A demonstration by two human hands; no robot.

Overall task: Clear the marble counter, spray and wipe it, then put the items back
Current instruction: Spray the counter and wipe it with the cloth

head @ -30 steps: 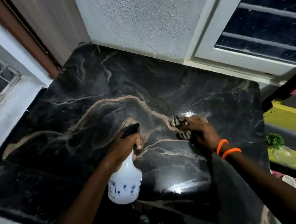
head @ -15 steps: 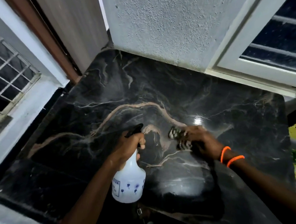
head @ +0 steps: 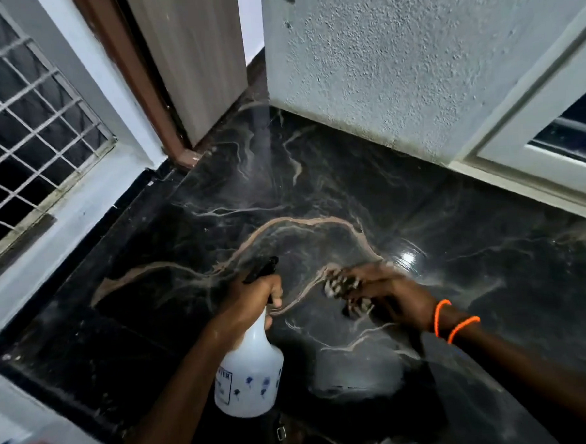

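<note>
Your left hand (head: pixel 255 296) is gripping the spray bottle (head: pixel 250 376); your right hand (head: pixel 387 293) is pressing a cloth (head: pixel 342 287) onto the bench (head: pixel 351 191).

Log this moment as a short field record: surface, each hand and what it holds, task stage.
surface: black marble counter with tan veins, glossy, with a light glare
left hand: grips the neck of a white plastic spray bottle with black trigger, nozzle aimed away across the counter
right hand: presses a bunched dark patterned cloth on the counter; orange bands on the wrist
stage: spraying and wiping; no items on the visible counter
</note>
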